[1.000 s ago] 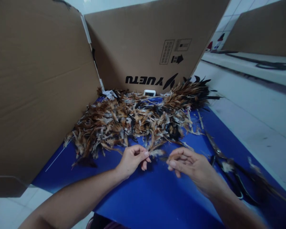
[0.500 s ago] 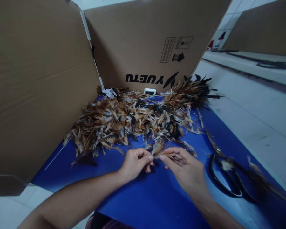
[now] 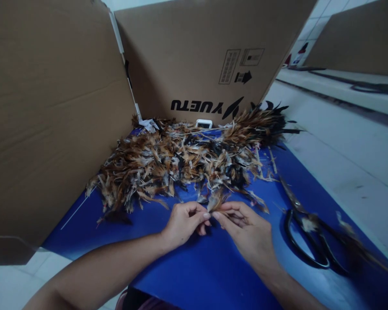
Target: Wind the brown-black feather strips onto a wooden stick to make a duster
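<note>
Just in front of a broad heap of brown, white and black feathers (image 3: 161,159), my two hands meet fingertip to fingertip. My left hand (image 3: 184,221) pinches thumb against forefinger, at the base of a small tan feather (image 3: 216,200). Thumb and fingers of my right hand (image 3: 247,226) are closed on the same feather or a small tuft; whether it is one or several I cannot tell. The quill ends are hidden by the fingertips. Both hands are just above the blue tabletop (image 3: 210,271).
Black-handled scissors (image 3: 305,237) lie at the right, fluff caught near the pivot. A bundle of long dark-tipped feathers (image 3: 258,122) rests at the back right. Cardboard panels (image 3: 168,56) stand behind and to the left. A small white device (image 3: 204,124) sits at the back.
My right hand has shifted slightly left, closer to the left fingertips. The left hand has hardly moved, and the heap looks the same.
</note>
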`<state>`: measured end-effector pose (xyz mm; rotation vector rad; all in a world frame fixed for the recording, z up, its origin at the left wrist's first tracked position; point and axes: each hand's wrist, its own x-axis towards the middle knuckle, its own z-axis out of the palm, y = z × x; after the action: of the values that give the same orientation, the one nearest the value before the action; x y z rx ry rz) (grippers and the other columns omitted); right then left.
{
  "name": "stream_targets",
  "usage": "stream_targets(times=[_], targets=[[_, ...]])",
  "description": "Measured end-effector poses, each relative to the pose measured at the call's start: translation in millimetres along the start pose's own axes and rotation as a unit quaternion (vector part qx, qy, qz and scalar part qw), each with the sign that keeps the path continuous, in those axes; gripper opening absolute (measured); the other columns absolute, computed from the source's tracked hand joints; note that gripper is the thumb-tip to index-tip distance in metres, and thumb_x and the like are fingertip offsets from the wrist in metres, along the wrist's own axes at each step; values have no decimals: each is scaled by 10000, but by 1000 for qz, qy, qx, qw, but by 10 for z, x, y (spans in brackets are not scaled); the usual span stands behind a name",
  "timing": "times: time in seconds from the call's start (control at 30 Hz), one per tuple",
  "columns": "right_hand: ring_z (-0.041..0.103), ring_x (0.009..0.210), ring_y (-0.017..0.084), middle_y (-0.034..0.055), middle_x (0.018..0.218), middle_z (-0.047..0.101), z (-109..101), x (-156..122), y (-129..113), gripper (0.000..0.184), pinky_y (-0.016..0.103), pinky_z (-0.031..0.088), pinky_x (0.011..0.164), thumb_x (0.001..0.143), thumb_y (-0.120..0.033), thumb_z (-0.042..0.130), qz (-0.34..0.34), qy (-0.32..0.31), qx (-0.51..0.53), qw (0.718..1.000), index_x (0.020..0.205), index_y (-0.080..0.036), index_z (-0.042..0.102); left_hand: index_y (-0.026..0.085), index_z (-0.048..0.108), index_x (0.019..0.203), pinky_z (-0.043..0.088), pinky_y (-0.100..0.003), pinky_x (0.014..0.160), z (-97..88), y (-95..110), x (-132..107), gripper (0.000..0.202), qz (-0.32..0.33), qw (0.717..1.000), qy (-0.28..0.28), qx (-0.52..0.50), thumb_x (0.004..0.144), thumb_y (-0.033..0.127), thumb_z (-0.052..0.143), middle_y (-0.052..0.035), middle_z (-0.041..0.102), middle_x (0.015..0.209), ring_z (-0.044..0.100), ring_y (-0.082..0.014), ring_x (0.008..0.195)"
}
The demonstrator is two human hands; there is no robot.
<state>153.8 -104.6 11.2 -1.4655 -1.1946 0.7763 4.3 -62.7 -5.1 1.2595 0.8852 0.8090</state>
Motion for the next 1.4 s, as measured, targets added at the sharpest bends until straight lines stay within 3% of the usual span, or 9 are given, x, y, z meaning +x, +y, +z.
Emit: stream_targets(times=[0.33,0.53,0.63,0.77,0.9,1.0,1.13,1.27,1.4], targets=[[644,593,160,28,696,678,14,13,-21,219,261,548,535,700,-366,687,-8,-4,7,1000,812,-186,632,125,580,671,399,-177,436,-20,12,-2,279,2,1000,-5,10,758,388,613,1,601,558,511,-68,415],[592,557,139,32,734,659,-385,230,16,242,262,507,518,758,-396,612,-67,87,-110,988,886,-193,640,119,573,666,406,-180,441,-61,90,11,272,3,1000,13,-19,762,369,616,3,587,510,509,-70,404],[597,661,169,38,768,650,-575,345,155,180,298,493,600,792,-355,560,-129,5,-259,957,856,-218,658,117,568,676,421,-187,452,-84,110,28,253,10,999,28,-42,755,350,631,-5,609,549,517,-69,414],[587,850,207,50,856,644,-589,386,319,137,368,458,789,822,-250,514,-220,-113,-354,902,858,-230,646,116,565,689,429,-194,455,-97,118,49,243,17,997,37,-61,756,339,634,-5,613,561,515,-69,415],[546,798,202,60,810,605,-484,344,355,145,347,433,729,839,-176,477,-248,-155,-412,863,786,-199,610,115,562,692,428,-198,452,-98,121,48,246,19,997,35,-63,755,341,637,-11,623,583,520,-71,418],[512,743,203,65,751,571,-440,309,322,192,351,415,702,853,-148,429,-244,-163,-432,853,725,-182,567,114,560,687,425,-198,454,-96,124,43,258,17,998,31,-57,756,351,637,-6,616,569,513,-69,414],[508,707,180,53,739,559,-444,274,248,202,330,414,675,870,-165,385,-207,-162,-375,889,722,-189,520,115,560,694,424,-204,458,-97,130,40,285,17,998,32,-54,755,383,636,-6,615,582,509,-67,416],[501,584,137,-8,641,530,-467,263,165,161,271,410,548,877,-279,411,-95,-167,-266,945,773,-210,514,114,561,695,420,-206,463,-105,140,40,299,15,998,31,-58,758,398,631,-6,614,587,504,-65,419],[536,581,126,-15,644,556,-451,253,47,212,252,452,529,792,-388,550,8,-151,-88,985,873,-194,580,113,560,691,412,-204,461,-106,140,43,312,7,998,26,-61,757,409,630,-7,613,584,499,-62,414]])
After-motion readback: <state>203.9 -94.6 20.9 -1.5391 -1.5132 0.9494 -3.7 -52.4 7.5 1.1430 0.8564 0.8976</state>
